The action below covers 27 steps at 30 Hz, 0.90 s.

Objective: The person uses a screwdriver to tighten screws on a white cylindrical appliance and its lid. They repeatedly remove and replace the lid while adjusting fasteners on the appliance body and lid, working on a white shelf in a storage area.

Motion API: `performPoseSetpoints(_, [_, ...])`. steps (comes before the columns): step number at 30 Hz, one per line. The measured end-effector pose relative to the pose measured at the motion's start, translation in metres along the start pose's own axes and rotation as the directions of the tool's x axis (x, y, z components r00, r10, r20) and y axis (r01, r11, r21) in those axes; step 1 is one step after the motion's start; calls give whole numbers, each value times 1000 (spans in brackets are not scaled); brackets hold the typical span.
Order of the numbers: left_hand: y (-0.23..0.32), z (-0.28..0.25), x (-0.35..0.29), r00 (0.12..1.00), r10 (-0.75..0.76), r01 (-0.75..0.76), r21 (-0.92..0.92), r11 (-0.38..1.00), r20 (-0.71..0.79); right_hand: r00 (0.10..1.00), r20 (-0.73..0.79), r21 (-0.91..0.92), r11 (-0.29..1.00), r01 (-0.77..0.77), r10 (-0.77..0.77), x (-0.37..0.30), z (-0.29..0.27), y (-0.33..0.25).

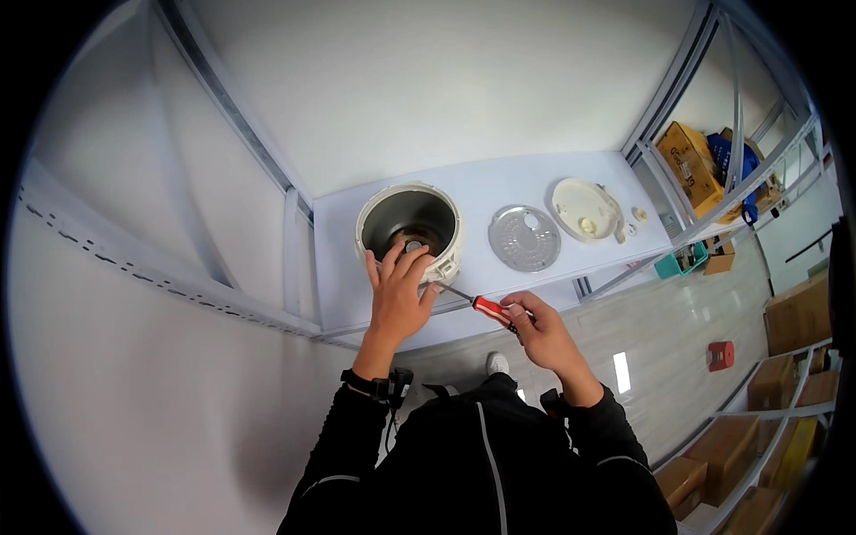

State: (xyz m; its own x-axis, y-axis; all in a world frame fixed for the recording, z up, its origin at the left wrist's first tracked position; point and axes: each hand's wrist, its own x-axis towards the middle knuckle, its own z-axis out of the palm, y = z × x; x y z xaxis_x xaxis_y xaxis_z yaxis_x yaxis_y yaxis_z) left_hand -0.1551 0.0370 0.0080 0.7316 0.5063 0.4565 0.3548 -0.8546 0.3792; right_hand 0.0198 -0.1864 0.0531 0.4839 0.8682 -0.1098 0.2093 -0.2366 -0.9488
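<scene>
The right grip (pixel 535 330) is wrapped around a red-handled screwdriver (pixel 492 308), its shaft pointing toward ten o'clock at the pot's near side. From here I can't tell whether its tip touches. The left grip (pixel 401 290) is spread over the six o'clock rim of the pot (pixel 401 209), which stands toward nine o'clock on the white surface (pixel 481 189). A clear disc (pixel 524 239) lies at its three o'clock.

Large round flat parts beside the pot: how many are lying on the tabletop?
2: the grey disc, right of the pot, and the cream lid, farther right. Both lie on the white tabletop. Neither is hidden.
</scene>
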Motion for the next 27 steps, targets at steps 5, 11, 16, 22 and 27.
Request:
performPoseSetpoints(5, [7, 4, 2, 998, -28, 27, -17, 999, -54, 996, -61, 5, 998, 59, -59, -12, 1, 18])
performPoseSetpoints(11, [8, 14, 3, 991, -49, 51, 18, 999, -123, 994, -94, 28, 998, 63, -60, -19, 4, 25])
performPoseSetpoints(16, [6, 16, 2, 991, -38, 44, 45, 998, -126, 994, -102, 29, 999, 29, -26, -21, 6, 35])
performPoseSetpoints(22, [6, 21, 0, 990, -53, 63, 71, 995, -131, 993, -119, 99, 995, 28, -16, -15, 13, 49])
performPoseSetpoints(27, [6, 24, 1, 984, -61, 73, 63, 995, -169, 997, -73, 119, 993, -4, 13, -9, 9, 57])
